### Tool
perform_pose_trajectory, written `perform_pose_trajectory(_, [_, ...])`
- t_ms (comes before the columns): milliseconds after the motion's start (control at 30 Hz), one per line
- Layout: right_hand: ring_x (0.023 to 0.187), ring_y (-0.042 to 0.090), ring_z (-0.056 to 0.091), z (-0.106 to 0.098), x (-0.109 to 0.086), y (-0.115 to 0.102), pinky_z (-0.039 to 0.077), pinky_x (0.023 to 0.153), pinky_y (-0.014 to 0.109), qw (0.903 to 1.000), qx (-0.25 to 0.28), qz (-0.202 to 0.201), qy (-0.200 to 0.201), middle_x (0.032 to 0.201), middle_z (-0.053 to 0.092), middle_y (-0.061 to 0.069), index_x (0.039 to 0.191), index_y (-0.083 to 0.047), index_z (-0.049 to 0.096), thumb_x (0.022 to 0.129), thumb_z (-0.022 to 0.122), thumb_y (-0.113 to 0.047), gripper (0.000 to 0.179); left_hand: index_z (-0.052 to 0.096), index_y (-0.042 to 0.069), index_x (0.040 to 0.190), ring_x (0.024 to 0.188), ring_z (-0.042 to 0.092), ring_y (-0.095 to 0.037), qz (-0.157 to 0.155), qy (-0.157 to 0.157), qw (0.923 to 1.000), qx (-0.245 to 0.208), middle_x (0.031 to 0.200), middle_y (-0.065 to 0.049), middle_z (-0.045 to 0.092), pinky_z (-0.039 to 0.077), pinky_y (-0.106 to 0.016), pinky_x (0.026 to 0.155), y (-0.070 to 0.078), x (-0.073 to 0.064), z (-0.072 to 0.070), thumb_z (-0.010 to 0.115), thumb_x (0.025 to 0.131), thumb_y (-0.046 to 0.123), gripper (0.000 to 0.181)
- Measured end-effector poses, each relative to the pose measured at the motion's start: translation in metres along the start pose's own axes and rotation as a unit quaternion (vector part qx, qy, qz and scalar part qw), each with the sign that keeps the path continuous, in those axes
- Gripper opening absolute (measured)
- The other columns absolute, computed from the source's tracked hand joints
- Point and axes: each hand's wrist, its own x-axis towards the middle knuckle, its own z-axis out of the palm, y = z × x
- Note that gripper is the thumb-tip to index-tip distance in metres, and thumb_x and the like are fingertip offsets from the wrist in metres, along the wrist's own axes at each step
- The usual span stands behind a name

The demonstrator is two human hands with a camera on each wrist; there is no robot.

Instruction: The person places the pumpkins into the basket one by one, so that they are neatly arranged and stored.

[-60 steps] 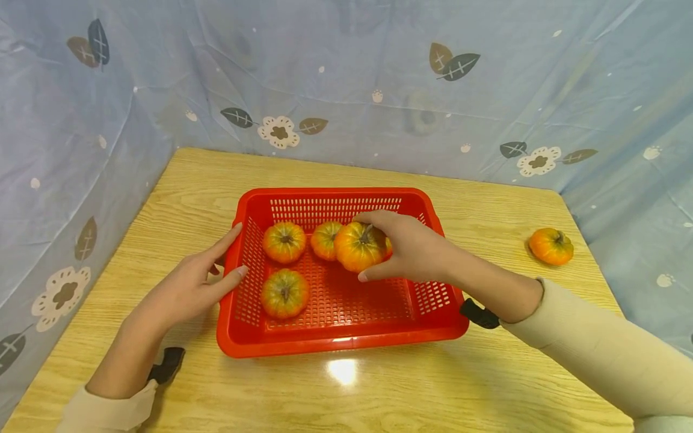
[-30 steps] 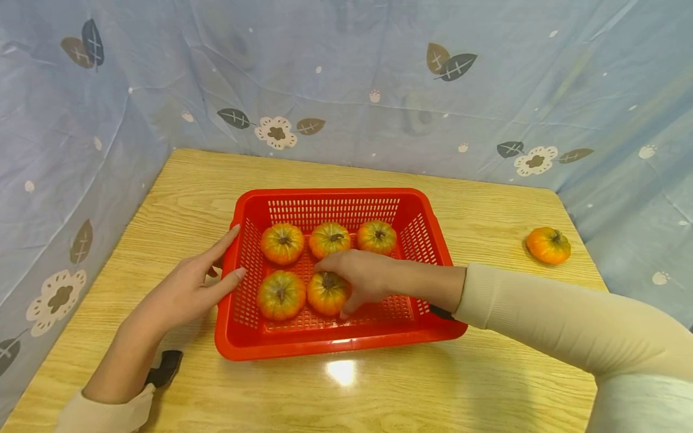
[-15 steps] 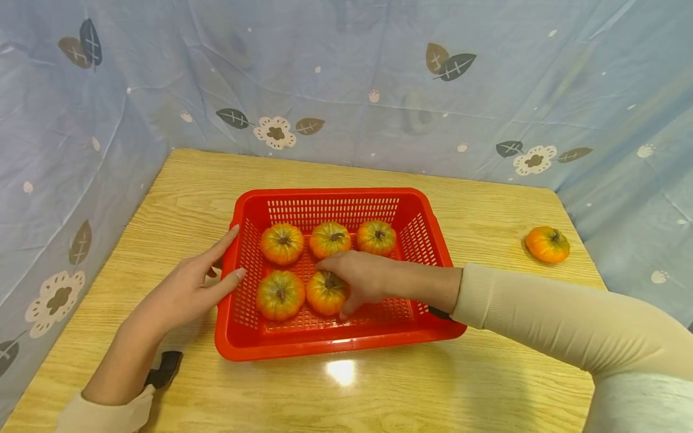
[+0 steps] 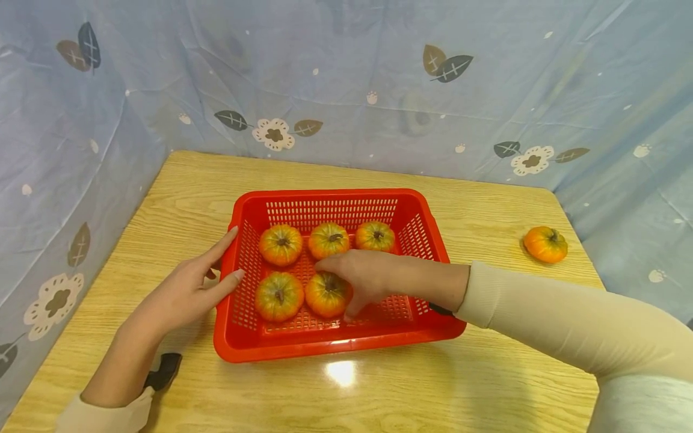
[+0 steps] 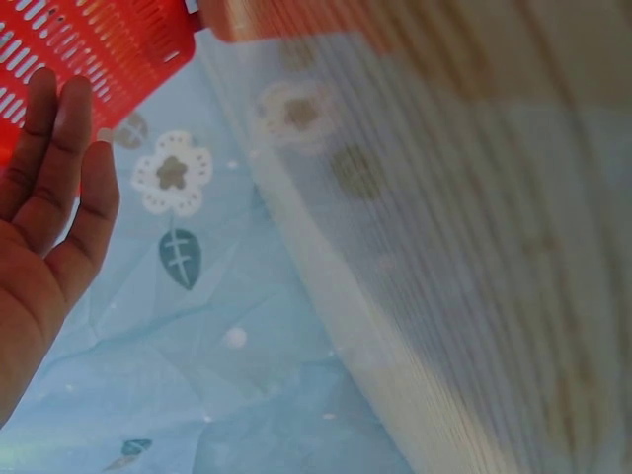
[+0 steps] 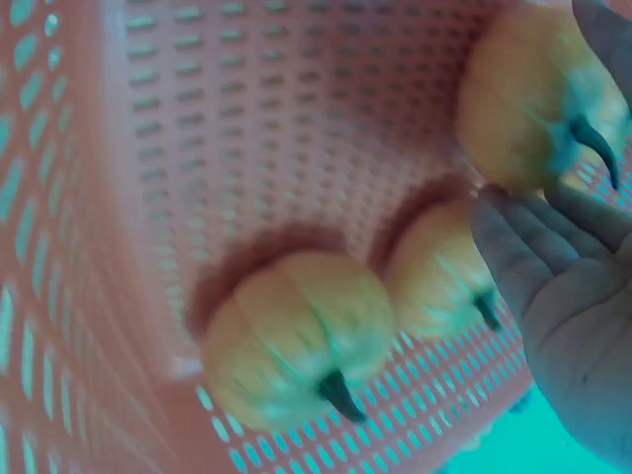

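Observation:
A red plastic basket (image 4: 341, 344) stands on the table. My left hand (image 4: 186, 288) holds its left rim, thumb over the edge; in the left wrist view that hand's fingers (image 5: 64, 163) lie by the outer wall. Inside the basket, small orange pumpkins sit apart in two rows, stems up. My right hand (image 4: 364, 273) is over the front-row pumpkin (image 4: 327, 296), which rests on the basket floor. In the right wrist view its fingers (image 6: 533, 237) are nearly straight beside that pumpkin (image 6: 523, 99), and the thumb stands slightly off it. Another pumpkin (image 4: 278, 296) sits to its left.
In the back row are a left pumpkin (image 4: 280, 245), a middle pumpkin (image 4: 328, 239) and a right pumpkin (image 4: 375, 234). One more pumpkin (image 4: 545, 245) lies on the wooden table (image 4: 476, 210) right of the basket. A patterned blue curtain (image 4: 346, 78) hangs behind and at both sides.
My right hand has brought the pumpkin down into the front row, right of the other one. Over the last half second its thumb has moved slightly away from it. The left hand stays put.

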Motion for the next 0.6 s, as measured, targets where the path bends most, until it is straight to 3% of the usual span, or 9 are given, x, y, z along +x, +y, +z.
perform_pose_trajectory(233, [0.142,0.020,0.041,-0.025,-0.021,-0.005,0.033,0.114,0.034,0.9988,0.026,-0.018,0.037,0.157,0.042,0.002,0.156,-0.010,0.041,0.080,0.089,-0.037,0.094,0.017,0.019,0.165,0.097,0.068,-0.022,0.001,0.002,1.0000,-0.001,0.127,-0.018,0.065,0.054,-0.045,0.080,-0.001,-0.001,0.000,0.061,0.103,0.039,0.078])
perform_pose_trajectory(400, [0.138,0.021,0.046,-0.044,-0.044,0.002,0.036,0.113,0.039,0.9935,0.038,-0.026,0.105,0.153,0.048,0.002,0.155,-0.013,0.043,0.080,0.088,-0.040,0.092,0.019,0.021,0.164,0.096,0.065,-0.020,0.002,0.003,1.0000,-0.004,0.128,-0.015,0.065,0.055,-0.038,0.078,-0.001,0.000,0.000,0.062,0.102,0.039,0.078])
perform_pose_trajectory(600, [0.136,0.025,0.048,-0.060,-0.080,0.023,0.038,0.111,0.047,0.9778,0.076,-0.007,0.195,0.151,0.050,0.004,0.156,-0.014,0.041,0.081,0.087,-0.042,0.092,0.019,0.020,0.164,0.095,0.066,-0.019,0.002,0.002,0.9999,-0.010,0.127,-0.016,0.065,0.055,-0.036,0.077,-0.002,0.000,0.000,0.063,0.102,0.038,0.078])
